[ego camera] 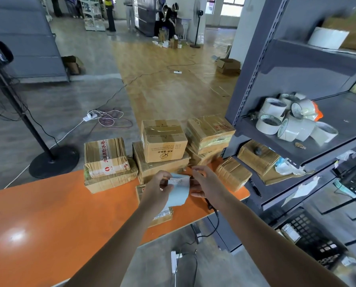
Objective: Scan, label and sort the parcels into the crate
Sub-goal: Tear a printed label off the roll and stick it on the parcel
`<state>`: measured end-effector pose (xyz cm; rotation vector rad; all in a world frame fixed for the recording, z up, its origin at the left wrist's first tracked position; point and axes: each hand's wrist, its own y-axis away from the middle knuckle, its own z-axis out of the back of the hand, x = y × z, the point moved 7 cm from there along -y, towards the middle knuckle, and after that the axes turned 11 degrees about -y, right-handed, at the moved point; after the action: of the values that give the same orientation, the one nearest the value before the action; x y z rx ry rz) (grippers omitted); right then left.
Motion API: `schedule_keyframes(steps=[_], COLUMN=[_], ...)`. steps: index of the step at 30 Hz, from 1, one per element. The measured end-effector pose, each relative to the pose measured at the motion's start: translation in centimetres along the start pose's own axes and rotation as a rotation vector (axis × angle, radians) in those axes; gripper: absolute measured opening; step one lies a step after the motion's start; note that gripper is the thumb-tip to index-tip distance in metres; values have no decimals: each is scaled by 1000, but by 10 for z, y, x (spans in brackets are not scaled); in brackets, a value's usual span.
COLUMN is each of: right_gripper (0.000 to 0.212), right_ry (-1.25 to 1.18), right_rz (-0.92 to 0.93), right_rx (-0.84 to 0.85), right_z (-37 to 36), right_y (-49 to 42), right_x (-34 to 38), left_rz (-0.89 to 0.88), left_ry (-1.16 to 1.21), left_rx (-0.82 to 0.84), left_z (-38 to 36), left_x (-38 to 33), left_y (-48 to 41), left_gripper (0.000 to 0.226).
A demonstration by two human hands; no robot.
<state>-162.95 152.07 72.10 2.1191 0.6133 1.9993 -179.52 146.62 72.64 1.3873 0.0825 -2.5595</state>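
Label (179, 190): between both hands, just above the small parcel (162, 217) on the orange table (48, 214).
Arms: both stretched forward over the parcel, hands close together.
Left hand (155, 190): pinches the label's left edge, fingers curled.
Right hand (207, 183): fingers loosely bent at the label's right edge; cannot tell whether it grips.
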Motion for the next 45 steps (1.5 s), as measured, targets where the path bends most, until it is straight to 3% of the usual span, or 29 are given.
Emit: schedule_keyframes(steps=[5, 10, 16, 19, 22, 25, 30, 34, 38, 41, 45], right_gripper=[15, 20, 19, 17, 14, 14, 19, 28, 20, 33, 26], right_ry=[-32, -18, 351, 638, 966, 1145, 1060, 935, 909, 924, 672], right_rz=[-112, -68, 129, 238, 315, 360, 311, 230, 177, 172, 100], right_rx=[11, -52, -158, -38, 76, 145, 131, 131, 146, 132, 203], right_z=[5, 12, 32, 24, 7, -4, -8, -8, -10, -13, -27], right_y=[-7, -18, -46, -66, -89, -107, -122, -123, -119, -109, -90], right_x=[-16, -22, -17, -19, -38, -64, -91, -103, -101, -88, -83], left_rz=[11, 47, 313, 421, 466, 518, 622, 696, 704, 707, 698], left_ry=[80, 92, 212, 200, 142, 144, 223, 245, 248, 255, 247], left_rx=[34, -30, -89, -89, -91, -113, -156, -150, -130, -112, -84], left_z=[-6, -8, -21, -31, -38, -42, -46, -46, -40, -33, -26], left_x=[5, 12, 35, 47, 57, 68, 87, 100, 106, 108, 111], left_y=[2, -3, -3, -5, -8, -11, -11, -9, -9, -7, -4], left_gripper=[8, 9, 6, 9, 27, 22, 30, 21, 17, 14, 18])
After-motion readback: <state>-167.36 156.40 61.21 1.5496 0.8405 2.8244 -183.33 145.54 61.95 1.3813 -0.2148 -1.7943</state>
